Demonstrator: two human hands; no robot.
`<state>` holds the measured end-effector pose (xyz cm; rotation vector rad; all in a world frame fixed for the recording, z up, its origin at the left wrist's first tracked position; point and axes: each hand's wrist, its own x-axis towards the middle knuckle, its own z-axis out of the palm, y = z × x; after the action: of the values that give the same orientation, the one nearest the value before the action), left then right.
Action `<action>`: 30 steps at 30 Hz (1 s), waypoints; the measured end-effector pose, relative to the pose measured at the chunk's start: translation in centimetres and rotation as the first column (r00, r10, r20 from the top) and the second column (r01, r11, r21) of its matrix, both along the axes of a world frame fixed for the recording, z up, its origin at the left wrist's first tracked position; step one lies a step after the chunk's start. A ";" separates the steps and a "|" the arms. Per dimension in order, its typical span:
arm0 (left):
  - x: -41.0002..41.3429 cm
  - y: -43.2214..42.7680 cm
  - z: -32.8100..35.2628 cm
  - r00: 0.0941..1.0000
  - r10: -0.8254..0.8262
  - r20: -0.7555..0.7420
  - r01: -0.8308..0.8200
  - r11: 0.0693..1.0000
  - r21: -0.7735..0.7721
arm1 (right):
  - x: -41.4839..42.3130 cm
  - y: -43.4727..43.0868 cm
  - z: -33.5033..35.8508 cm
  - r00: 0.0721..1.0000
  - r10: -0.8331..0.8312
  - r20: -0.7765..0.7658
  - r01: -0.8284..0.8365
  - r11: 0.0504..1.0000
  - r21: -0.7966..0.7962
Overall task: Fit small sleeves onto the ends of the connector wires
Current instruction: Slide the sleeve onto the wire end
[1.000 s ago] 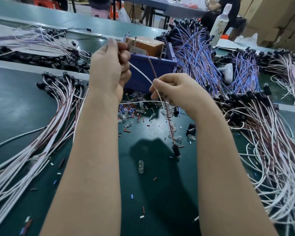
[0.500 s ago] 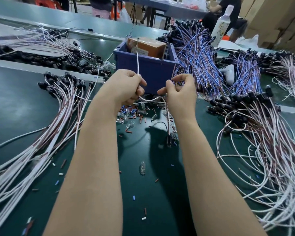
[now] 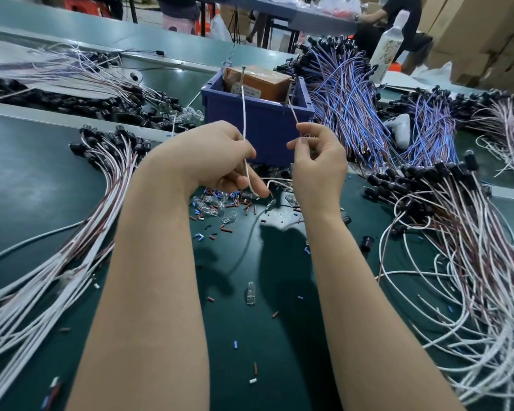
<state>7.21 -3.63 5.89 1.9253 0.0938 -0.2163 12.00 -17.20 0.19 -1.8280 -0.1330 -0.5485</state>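
Observation:
My left hand (image 3: 217, 158) pinches a white wire (image 3: 243, 114) that stands straight up in front of the blue bin. My right hand (image 3: 318, 164) pinches a reddish-brown wire (image 3: 293, 115) between thumb and forefinger, its end slanting up. Both wires loop down between my hands to a connector that my right wrist hides. Small red, blue and white sleeves (image 3: 238, 203) lie scattered on the green mat under my hands, mixed with small clear glass bulbs (image 3: 208, 207).
A blue bin (image 3: 258, 120) with a brown box stands just behind my hands. Bundles of white-brown wires with black connectors lie at left (image 3: 80, 232) and right (image 3: 457, 232); blue-purple bundles (image 3: 347, 93) sit behind. A single bulb (image 3: 251, 293) lies nearer me.
Both hands have come lower and closer together in front of the bin. The two wire ends now point up, one in each hand, and the dangling connector has dropped behind my right wrist.

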 end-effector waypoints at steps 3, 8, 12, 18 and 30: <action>-0.3 0.1 0.2 1.000 -0.008 -0.007 0.008 1.000 0.010 | 0.1 0.1 0.1 1.000 0.025 0.004 -0.025 0.999 -0.025; -0.7 0.2 0.6 1.000 -0.016 -0.016 0.017 1.000 0.014 | 0.2 0.3 0.1 0.995 0.094 -0.027 -0.096 0.992 -0.081; -0.8 0.2 0.6 1.000 -0.012 -0.025 0.012 1.000 0.019 | 0.3 0.2 0.1 0.995 0.098 -0.033 -0.101 0.992 -0.081; -1.0 0.1 0.7 0.999 -0.020 -0.039 0.021 0.999 0.028 | 0.2 0.3 0.2 0.995 0.090 -0.031 -0.092 0.994 -0.066; -1.7 0.4 1.1 0.997 -0.034 -0.075 0.036 0.999 0.029 | 0.1 0.4 0.2 0.997 0.063 -0.034 -0.065 0.996 -0.060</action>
<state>5.46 -3.24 6.98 1.9508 0.1137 -0.3115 12.11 -16.82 0.40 -1.8848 -0.1875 -0.4740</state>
